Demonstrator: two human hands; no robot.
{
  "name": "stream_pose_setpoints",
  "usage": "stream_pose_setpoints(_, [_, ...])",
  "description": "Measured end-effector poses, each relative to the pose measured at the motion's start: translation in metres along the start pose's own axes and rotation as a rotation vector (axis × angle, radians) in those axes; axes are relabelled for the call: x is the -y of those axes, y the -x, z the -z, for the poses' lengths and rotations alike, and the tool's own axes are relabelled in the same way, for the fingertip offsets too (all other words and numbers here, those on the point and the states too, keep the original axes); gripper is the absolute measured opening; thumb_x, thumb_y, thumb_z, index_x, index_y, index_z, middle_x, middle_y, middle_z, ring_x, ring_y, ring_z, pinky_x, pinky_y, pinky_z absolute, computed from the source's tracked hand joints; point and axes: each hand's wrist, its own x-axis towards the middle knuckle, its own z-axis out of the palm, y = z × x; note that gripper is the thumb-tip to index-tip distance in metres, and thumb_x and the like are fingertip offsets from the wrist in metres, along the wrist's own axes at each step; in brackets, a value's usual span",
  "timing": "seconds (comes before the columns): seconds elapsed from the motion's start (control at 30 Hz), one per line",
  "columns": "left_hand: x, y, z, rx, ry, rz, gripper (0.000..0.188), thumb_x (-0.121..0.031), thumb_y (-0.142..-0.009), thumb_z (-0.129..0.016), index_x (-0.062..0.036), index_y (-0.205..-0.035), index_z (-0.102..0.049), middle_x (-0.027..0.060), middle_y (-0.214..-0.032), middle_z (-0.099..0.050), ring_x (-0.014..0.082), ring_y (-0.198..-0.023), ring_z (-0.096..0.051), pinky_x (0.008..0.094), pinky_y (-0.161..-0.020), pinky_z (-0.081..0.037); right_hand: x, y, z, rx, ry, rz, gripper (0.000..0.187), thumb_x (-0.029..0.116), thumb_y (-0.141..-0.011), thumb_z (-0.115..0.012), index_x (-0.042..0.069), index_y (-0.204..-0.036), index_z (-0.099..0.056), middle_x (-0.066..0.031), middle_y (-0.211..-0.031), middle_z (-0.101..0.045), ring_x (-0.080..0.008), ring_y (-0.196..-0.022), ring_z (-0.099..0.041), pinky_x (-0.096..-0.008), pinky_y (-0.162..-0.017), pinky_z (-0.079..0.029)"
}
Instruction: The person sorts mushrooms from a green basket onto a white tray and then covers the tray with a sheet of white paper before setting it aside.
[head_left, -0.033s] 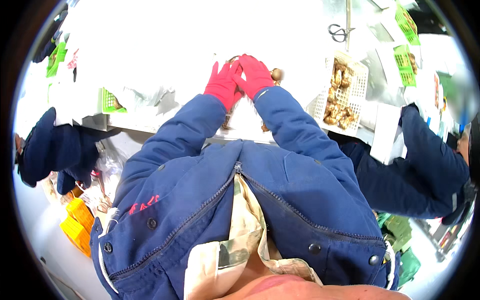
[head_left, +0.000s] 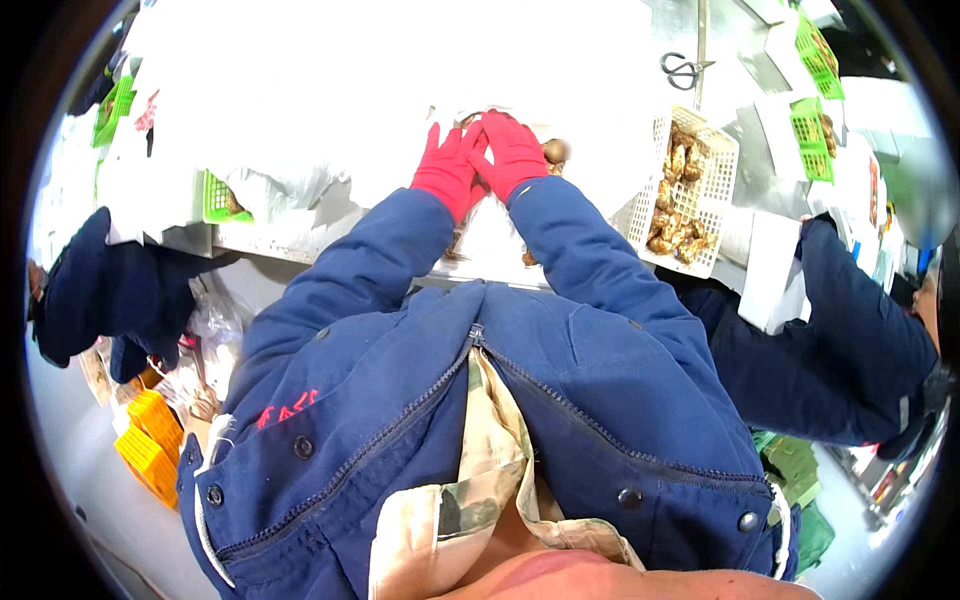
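Note:
Both my hands wear red gloves and lie close together at the near side of the bright white table (head_left: 400,60). My left hand (head_left: 447,170) has its fingers stretched forward, palm down. Overlapping its inner edge, my right hand (head_left: 512,150) is also laid flat with fingers extended. Brown bits show at the fingertips and under the hands; what lies beneath is mostly hidden. A round brown mushroom cap (head_left: 556,151) sits just right of my right hand. More brown pieces (head_left: 529,257) lie by the table's near edge, between my forearms.
To the right stands a white slotted basket (head_left: 718,180) of brown and cream mushrooms (head_left: 675,215). Black-handled scissors (head_left: 686,70) lie beyond it. Green baskets (head_left: 812,140) stand farther right, another green basket (head_left: 214,198) at left beside a clear plastic bag (head_left: 290,190). Dark-sleeved co-workers (head_left: 830,340) flank me.
The view has shifted very slightly. My hands and the things around them keep their places.

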Motion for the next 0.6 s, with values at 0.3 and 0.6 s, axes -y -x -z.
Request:
stream_pose_setpoints(0.3, [-0.001, 0.004, -0.006, 0.034, -0.002, 0.043, 0.074, -0.045, -0.084, -0.058, -0.0111, -0.145, -0.033, 0.0095, -0.15, -0.032, 0.027, -0.138, -0.031, 0.0531, -0.115, -0.012, 0.016, -0.022, 0.011, 0.164, 0.022, -0.104, 0.06, 0.04, -0.082, -0.062, 0.009, -0.132, -0.05, -0.0147, -0.136, -0.049, -0.0298, -0.128, -0.044, -0.0415, -0.108, -0.033])
stream_pose_setpoints(0.6, [0.052, 0.05, 0.002, -0.508, 0.406, -0.181, 0.047, -0.019, -0.082, -0.067, -0.0143, -0.127, -0.056, 0.0073, -0.133, -0.054, 0.0314, -0.125, -0.047, 0.0478, -0.108, -0.032, -0.011, -0.017, -0.004, 0.04, -0.369, -0.03, 0.05, 0.033, -0.082, -0.067, 0.01, -0.126, -0.058, -0.0135, -0.13, -0.055, -0.0311, -0.124, -0.048, -0.0408, -0.105, -0.038])
